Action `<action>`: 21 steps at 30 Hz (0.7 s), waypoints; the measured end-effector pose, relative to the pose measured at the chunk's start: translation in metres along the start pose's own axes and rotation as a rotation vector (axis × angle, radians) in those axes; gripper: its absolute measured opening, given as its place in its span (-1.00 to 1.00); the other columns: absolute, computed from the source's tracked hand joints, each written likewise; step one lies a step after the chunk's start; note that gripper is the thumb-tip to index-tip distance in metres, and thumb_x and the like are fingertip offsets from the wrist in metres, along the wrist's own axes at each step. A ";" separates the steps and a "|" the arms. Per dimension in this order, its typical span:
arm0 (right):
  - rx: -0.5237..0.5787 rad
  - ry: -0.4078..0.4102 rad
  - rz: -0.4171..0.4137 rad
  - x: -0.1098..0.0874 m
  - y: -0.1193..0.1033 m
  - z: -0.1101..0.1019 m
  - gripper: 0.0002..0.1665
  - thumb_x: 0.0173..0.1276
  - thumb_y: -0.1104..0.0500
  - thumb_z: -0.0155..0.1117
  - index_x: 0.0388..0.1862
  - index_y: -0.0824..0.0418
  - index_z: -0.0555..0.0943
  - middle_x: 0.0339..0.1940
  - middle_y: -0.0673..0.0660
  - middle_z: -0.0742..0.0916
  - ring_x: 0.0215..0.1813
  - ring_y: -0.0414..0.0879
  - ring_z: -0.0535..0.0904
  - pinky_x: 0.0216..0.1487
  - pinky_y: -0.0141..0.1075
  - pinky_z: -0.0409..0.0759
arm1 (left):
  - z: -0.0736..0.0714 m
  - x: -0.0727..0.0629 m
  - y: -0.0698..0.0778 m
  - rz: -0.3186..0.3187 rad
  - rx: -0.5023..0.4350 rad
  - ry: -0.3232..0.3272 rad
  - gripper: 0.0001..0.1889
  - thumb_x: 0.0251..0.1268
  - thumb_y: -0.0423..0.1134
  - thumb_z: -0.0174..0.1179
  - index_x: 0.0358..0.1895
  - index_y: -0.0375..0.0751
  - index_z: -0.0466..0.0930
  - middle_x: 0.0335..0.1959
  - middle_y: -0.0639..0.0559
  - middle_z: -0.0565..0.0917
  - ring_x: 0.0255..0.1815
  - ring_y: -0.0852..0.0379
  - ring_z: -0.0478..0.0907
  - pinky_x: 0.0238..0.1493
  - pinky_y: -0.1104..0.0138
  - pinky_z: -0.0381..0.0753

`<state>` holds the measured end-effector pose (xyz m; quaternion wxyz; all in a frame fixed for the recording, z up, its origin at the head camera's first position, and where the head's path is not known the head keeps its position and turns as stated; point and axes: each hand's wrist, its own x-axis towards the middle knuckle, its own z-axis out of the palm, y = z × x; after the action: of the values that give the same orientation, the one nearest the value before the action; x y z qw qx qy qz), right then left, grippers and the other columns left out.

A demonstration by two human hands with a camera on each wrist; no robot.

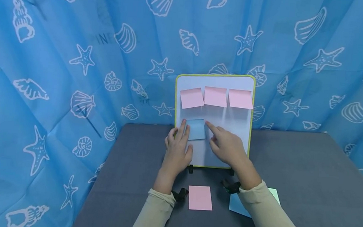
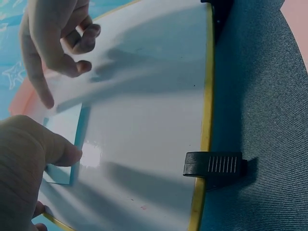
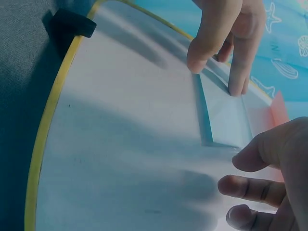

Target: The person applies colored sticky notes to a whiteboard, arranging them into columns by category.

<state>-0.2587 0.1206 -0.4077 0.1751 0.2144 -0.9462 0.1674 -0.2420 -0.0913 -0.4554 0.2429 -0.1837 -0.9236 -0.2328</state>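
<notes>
A grey counter [image 1: 139, 181] is running back towards a board, and on its near part a pink sheet [image 1: 200, 198] is lying flat, between the two forearms. To its right, a blue sheet [image 1: 238, 204] and a green sheet [image 1: 274, 194] are showing from under the right sleeve [image 1: 269, 218], which is hiding whether they are touching. Farther on, black feet [image 1: 191, 169] are holding the board [image 1: 236, 122] on edge. On its left half the blue note [image 1: 196, 130] is sitting between the hands; its sides are looking nearly equal, so no clear long axis is showing. The left hand [image 1: 177, 148] is lying nearer: its outstretched fingers are resting along the note's left edge, seemingly pressing rather than clasping. The right hand [image 1: 228, 145] is grasping nothing; its extended index finger is pointing leftward at the note's upper right corner, though the views are not settling whether the tip is touching. Higher up, three pink notes [image 1: 215, 96] are hanging in a row, apart from the blue one. Behind everything, a blue curtain [image 1: 161, 38] is hanging.
</notes>
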 end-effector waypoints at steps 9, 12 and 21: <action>0.035 -0.027 0.016 -0.026 0.010 -0.014 -0.39 0.47 0.19 0.28 0.49 0.10 0.57 -0.35 0.02 0.69 -0.46 -0.17 0.42 -0.42 -0.28 0.42 | -0.003 0.002 0.004 0.015 -0.048 0.043 -0.30 0.48 -0.25 0.29 0.63 -0.21 0.32 0.76 -0.10 0.11 0.56 -0.27 0.15 0.41 -0.22 0.19; 0.063 -0.051 0.005 -0.039 0.015 -0.017 -0.47 0.47 0.19 0.31 0.41 0.13 0.63 -0.30 0.02 0.71 -0.44 -0.16 0.45 -0.42 -0.29 0.44 | -0.005 0.002 0.008 0.018 -0.052 0.031 -0.34 0.48 -0.23 0.29 0.60 -0.19 0.38 0.74 -0.11 0.18 0.55 -0.24 0.17 0.41 -0.21 0.21; 0.201 -0.184 -0.040 -0.086 0.034 -0.028 -0.82 0.43 0.27 0.41 -0.02 0.15 0.78 -0.07 0.05 0.79 -0.08 -0.05 0.75 -0.09 -0.09 0.76 | -0.008 -0.002 0.025 0.105 -0.075 -0.053 -0.65 0.46 -0.21 0.33 0.25 -0.15 0.73 0.51 -0.17 0.49 0.43 -0.25 0.37 0.38 -0.21 0.38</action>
<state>-0.1943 0.1906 -0.4261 0.0688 0.2641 -0.9323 0.2375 -0.2262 -0.0757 -0.4420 0.2231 -0.2469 -0.9095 -0.2490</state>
